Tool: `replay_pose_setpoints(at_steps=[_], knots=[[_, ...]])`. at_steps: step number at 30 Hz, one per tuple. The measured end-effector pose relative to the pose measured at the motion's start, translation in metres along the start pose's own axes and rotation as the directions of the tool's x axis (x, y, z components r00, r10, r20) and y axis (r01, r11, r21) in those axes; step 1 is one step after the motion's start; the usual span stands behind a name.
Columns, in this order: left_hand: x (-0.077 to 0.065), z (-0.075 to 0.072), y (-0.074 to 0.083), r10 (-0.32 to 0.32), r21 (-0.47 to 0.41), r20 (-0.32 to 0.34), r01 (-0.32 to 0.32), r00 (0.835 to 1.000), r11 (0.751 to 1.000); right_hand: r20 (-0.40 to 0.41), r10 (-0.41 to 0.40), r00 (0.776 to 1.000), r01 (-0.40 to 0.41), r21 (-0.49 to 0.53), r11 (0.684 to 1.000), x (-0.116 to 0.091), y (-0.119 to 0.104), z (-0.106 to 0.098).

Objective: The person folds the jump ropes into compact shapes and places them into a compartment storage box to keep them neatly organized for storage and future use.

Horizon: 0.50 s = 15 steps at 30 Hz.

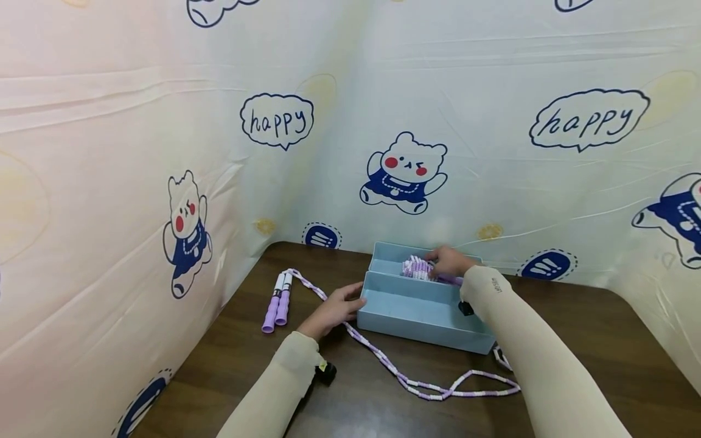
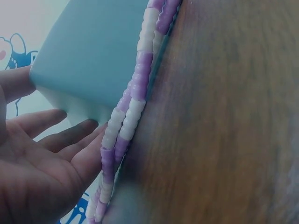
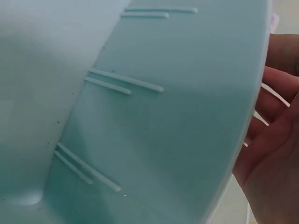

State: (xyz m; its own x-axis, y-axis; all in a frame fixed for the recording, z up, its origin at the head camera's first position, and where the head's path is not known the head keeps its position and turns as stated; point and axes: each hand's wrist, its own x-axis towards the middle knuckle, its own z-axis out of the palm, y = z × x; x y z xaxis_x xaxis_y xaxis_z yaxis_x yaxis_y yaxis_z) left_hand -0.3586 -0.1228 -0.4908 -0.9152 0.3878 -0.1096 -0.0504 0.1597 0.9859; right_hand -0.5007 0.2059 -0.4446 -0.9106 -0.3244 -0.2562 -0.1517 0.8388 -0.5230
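My left hand (image 1: 338, 309) touches the left end of the front light-blue bin (image 1: 421, 331), its fingers extended along the wall. The left wrist view shows the same palm (image 2: 42, 177) beside the bin's corner, close to two beaded strands. My right hand (image 1: 451, 263) reaches into the rear light-blue bin (image 1: 386, 258) and touches a bundled purple-and-white beaded jump rope (image 1: 417, 267). Its fingertips are partly hidden there, and behind the bin's rim in the right wrist view. A second beaded jump rope (image 1: 378, 353) lies loose on the table, with two purple-and-white handles (image 1: 278, 301) at the left.
Both bins stand on a dark wooden table (image 1: 350, 401), one behind the other near its back edge. A pale printed curtain (image 1: 482, 194) hangs behind and at the sides. The loose rope passes in front of the bins, and part of it runs beneath my right arm.
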Motion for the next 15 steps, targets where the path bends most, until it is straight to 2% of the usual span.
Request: replay_pose_setpoints(at_steps=[3, 9, 15], knots=[[0.001, 0.002, 0.002, 0.000, -0.009, 0.002, 0.000, 1.000, 1.000, -0.031, -0.022, 0.999, 0.021, -0.042, 0.999, -0.001, 0.003, 0.004], [0.005, 0.003, 0.001, -0.007, 0.015, -0.008, 0.007, 1.000, 1.000, -0.091, -0.015, 0.996, 0.010, -0.058, 0.998, -0.006, 0.000, 0.011], [0.005, 0.001, 0.000, -0.011, 0.045, -0.018, 0.011, 1.000, 0.999, -0.102, -0.047, 0.994, 0.037, -0.097, 0.995, -0.015, -0.001, 0.010]])
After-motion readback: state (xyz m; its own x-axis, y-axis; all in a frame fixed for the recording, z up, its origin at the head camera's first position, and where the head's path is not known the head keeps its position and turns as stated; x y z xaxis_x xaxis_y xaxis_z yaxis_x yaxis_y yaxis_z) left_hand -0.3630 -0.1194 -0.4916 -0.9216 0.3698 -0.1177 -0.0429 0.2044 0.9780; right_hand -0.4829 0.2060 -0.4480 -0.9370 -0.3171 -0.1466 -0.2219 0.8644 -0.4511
